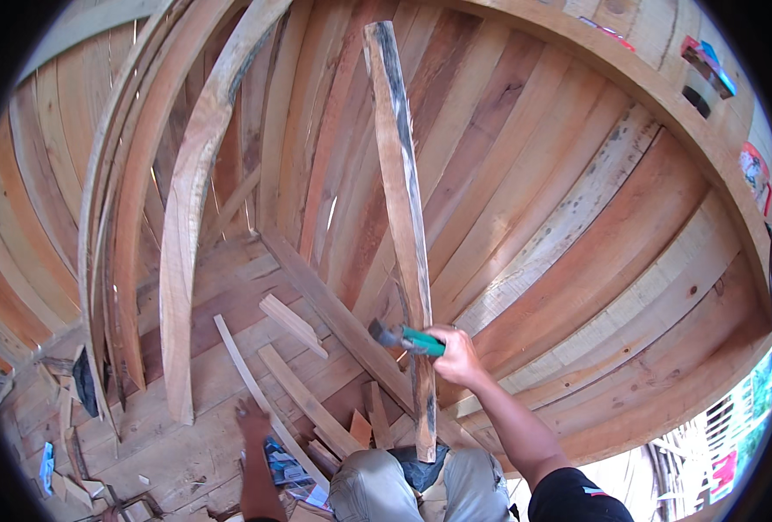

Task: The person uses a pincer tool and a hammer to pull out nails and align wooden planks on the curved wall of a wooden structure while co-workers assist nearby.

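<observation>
My right hand (457, 355) is wrapped round the green grip of a hammer (421, 341). Its dark head points left, just beside a long, roughly squared timber (401, 183). This timber stands up in front of me with dark streaks along one side, and its lower end comes down between my knees. My left hand (253, 421) is low on the left with its fingers apart, beside a thin curved strip of wood (248, 370). I cannot make out whether it touches the strip or the boards under it.
Curved planks (525, 174) form a hull-like wall around me, with a thick rim (664, 91). Tall curved ribs (186, 209) stand at left. Loose offcuts (292, 325) and a blue printed packet (292, 470) lie on the plank floor (173, 457). A long beam (334, 304) crosses it.
</observation>
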Demonstrator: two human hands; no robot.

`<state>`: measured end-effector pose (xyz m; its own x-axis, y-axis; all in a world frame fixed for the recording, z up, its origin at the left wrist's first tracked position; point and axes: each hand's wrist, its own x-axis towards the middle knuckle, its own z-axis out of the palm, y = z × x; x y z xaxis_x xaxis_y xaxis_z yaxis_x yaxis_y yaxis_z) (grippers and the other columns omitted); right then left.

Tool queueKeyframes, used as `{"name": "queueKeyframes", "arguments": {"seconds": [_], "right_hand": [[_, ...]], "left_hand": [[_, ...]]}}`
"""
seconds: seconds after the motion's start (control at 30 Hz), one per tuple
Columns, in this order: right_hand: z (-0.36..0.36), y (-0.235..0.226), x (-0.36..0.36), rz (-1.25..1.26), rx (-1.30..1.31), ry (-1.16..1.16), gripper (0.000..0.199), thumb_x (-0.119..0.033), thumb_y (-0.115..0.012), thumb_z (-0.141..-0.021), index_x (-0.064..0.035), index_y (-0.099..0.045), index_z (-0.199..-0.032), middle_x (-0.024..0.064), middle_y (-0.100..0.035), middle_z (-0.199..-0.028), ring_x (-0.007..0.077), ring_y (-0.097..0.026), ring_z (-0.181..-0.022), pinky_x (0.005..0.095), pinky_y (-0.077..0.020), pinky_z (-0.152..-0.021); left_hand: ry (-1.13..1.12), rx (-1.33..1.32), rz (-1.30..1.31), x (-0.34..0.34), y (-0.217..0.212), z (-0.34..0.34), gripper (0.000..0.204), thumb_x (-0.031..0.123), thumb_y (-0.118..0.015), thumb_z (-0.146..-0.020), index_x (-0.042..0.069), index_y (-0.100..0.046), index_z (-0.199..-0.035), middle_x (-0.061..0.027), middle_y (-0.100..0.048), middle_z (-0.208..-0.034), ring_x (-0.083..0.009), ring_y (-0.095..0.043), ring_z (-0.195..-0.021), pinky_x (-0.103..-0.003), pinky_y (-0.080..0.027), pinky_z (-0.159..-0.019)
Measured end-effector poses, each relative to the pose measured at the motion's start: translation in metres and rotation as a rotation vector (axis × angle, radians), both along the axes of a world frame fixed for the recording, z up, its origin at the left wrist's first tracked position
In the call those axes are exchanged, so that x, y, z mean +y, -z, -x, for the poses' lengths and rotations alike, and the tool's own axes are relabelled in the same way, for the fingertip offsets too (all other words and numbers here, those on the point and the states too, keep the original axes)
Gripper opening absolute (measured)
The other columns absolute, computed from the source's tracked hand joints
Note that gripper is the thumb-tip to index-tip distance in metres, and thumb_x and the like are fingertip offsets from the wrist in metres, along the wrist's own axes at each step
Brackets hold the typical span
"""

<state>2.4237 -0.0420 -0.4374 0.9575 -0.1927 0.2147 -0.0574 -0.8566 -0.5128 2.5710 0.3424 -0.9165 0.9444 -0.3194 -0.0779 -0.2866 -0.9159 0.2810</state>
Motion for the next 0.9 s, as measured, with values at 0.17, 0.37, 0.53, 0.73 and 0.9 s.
{"name": "queueKeyframes", "arguments": {"seconds": [0.17,0.37,0.53,0.73,0.9], "right_hand": [[0.069,-0.010,0.028,0.113,0.021,0.080,0.036,-0.001,-0.061,-0.068,-0.0138,-0.069,-0.100,0.0097,-0.065,-0.093,0.0359,-0.065,-0.087,0.0464,-0.0518,-0.073],[0.100,-0.021,0.066,0.092,-0.043,0.057,0.035,-0.005,-0.066,-0.069,-0.0175,-0.068,-0.101,0.0078,-0.060,-0.086,0.0356,-0.065,-0.079,0.0483,-0.0513,-0.067],[0.118,-0.031,0.091,0.094,-0.155,0.033,0.039,-0.004,-0.068,-0.065,-0.0191,-0.068,-0.101,0.0067,-0.065,-0.114,0.0348,-0.067,-0.085,0.0470,-0.0531,-0.068],[0.174,-0.049,0.092,-0.033,-0.131,-0.073,0.041,0.003,-0.069,-0.060,-0.0119,-0.067,-0.098,0.0103,-0.059,-0.136,0.0345,-0.068,-0.100,0.0437,-0.0563,-0.078],[0.186,-0.064,0.052,-0.175,-0.315,-0.059,0.040,0.009,-0.068,-0.063,-0.0033,-0.064,-0.100,0.0142,-0.064,-0.127,0.0342,-0.064,-0.111,0.0399,-0.0543,-0.089]], "left_hand": [[-0.175,0.070,1.052,-0.102,-0.154,0.132,0.058,0.013,-0.065,-0.085,-0.004,-0.047,-0.137,-0.0284,-0.051,-0.138,-0.0414,-0.047,-0.132,-0.042,-0.034,-0.113],[0.380,0.166,1.159,-0.175,-0.366,0.193,0.065,0.013,-0.074,-0.078,-0.001,-0.047,-0.135,-0.0306,-0.058,-0.124,-0.0463,-0.052,-0.120,-0.048,-0.042,-0.101],[0.719,0.129,1.298,-0.209,-0.365,0.193,0.070,0.022,-0.073,-0.082,0.003,-0.042,-0.141,-0.0216,-0.050,-0.135,-0.0345,-0.044,-0.132,-0.045,-0.032,-0.114],[0.220,1.218,1.845,-0.205,-0.370,0.192,0.054,0.021,-0.068,-0.089,0.005,-0.049,-0.137,-0.0109,-0.061,-0.121,-0.0227,-0.055,-0.121,-0.039,-0.042,-0.107],[0.452,0.900,1.378,-0.214,-0.367,0.194,0.041,0.006,-0.063,-0.089,0.005,-0.055,-0.130,-0.0064,-0.062,-0.116,-0.0180,-0.059,-0.108,-0.035,-0.046,-0.098]]}}
